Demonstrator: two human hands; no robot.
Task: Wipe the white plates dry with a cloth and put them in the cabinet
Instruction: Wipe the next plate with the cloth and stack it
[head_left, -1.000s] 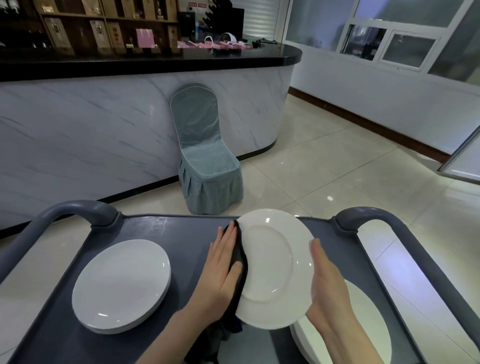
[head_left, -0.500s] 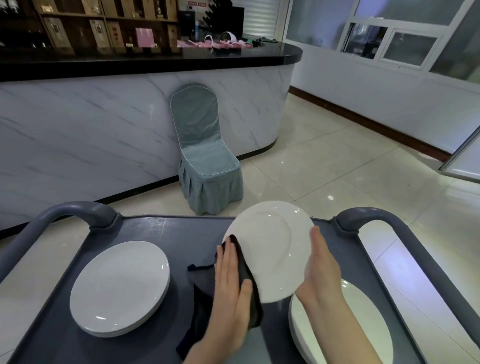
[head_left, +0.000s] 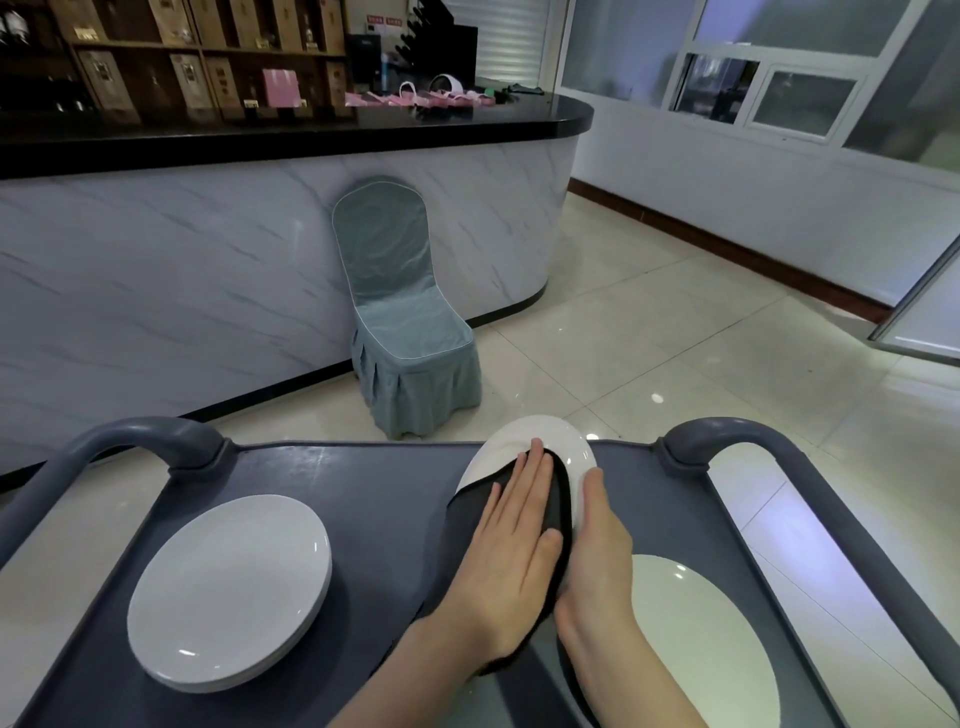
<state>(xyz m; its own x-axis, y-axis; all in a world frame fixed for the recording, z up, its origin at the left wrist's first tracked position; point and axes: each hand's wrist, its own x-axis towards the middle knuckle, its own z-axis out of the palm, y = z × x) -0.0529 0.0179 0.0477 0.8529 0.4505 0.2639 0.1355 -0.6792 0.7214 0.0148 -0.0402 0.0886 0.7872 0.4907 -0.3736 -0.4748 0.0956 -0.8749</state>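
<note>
A white plate (head_left: 569, 441) is held tilted above the grey cart tray (head_left: 374, 483). My left hand (head_left: 511, 540) lies flat with straight fingers, pressing a dark cloth (head_left: 561, 499) against the plate's face. My right hand (head_left: 597, 540) grips the plate's right edge, its fingers hidden behind the plate. A stack of white plates (head_left: 228, 592) sits on the tray at the left. Another white plate stack (head_left: 701, 649) lies at the lower right, partly under my right forearm.
The cart has curved grey handles at the left (head_left: 140, 441) and right (head_left: 727, 436). Beyond it stands a chair with a teal cover (head_left: 405, 332) against a marble-fronted counter (head_left: 208, 260). Tiled floor (head_left: 675, 338) spreads to the right.
My left hand and the cloth moved from the plate's left edge onto its face. The plate tipped away and now shows less of its surface.
</note>
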